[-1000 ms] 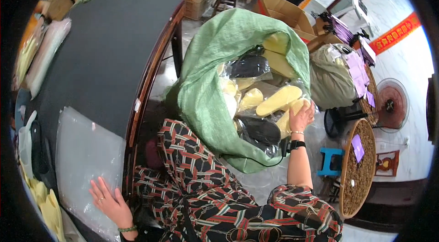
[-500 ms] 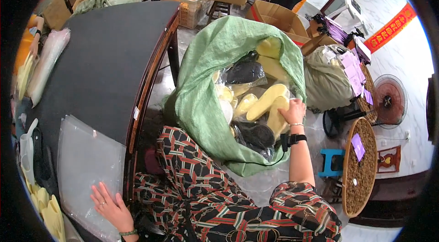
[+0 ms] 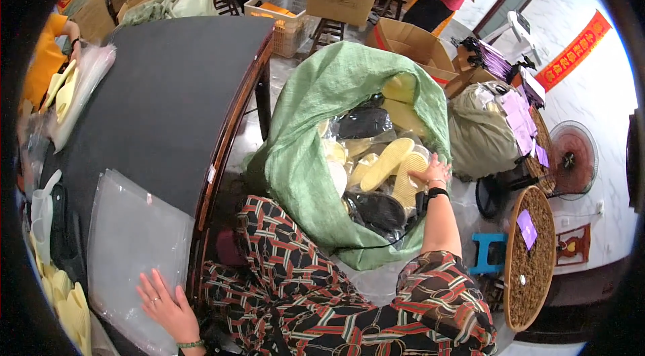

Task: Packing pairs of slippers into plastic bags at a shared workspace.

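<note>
My left hand lies flat, fingers spread, on a stack of clear plastic bags at the near end of the dark table. Inside the right side of a big green woven sack, my right hand has its fingers apart, the tips at a pale yellow slipper in clear wrap. Beside that one lies another yellow slipper, sole up. Black slippers in clear plastic lie below and behind them. What is deeper in the sack is hidden.
The dark table bounds the left; yellow slippers lie along its near left edge. A person in orange handles yellow slippers across it. Cardboard boxes stand behind the sack; a blue stool and round woven tray are at right.
My right hand's fingers have spread more over the yellow slipper, which has shifted slightly. The left hand stays on the bags. The whole view has moved a little; the person in orange has moved into fuller view.
</note>
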Available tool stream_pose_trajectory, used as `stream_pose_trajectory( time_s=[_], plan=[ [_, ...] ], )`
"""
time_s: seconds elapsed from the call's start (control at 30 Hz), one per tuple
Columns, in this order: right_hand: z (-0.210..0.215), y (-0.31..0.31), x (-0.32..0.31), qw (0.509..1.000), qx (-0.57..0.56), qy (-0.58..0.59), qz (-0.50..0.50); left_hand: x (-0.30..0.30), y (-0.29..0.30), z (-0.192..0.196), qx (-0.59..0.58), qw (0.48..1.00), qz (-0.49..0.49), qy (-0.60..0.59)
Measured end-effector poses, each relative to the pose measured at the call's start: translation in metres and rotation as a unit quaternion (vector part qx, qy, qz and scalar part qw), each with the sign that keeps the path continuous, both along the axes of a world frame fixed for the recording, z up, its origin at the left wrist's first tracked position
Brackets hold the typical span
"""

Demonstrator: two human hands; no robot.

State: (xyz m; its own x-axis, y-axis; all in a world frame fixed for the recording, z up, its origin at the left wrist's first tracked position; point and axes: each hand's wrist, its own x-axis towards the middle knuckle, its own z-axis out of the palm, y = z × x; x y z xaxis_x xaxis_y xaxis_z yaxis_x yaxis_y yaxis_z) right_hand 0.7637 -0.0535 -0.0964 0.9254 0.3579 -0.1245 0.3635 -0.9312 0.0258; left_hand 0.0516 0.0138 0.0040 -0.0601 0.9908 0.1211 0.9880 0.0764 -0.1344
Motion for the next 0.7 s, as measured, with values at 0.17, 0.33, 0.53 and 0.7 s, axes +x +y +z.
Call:
stream_pose_trajectory(
  time_s=[0.17,0.33,0.53,0.7],
  plan=[
    [0.006,0.016,0.009,0.991,-0.045,0.127,-0.002,-0.004,0.002,-0.004,0.014,0.999,-0.016,0.026],
    [-0.022,0.018,0.016,0.984,-0.016,0.139,0.110,-0.004,-0.001,-0.002,0.005,1.000,-0.004,0.013],
    [-0.038,0.014,0.015,0.988,-0.020,0.132,0.081,-0.001,0.002,-0.002,0.010,1.000,-0.005,0.003],
    [-0.028,0.004,0.005,0.971,0.019,0.181,0.154,-0.001,0.000,0.001,0.006,1.000,0.004,-0.010]
  ],
)
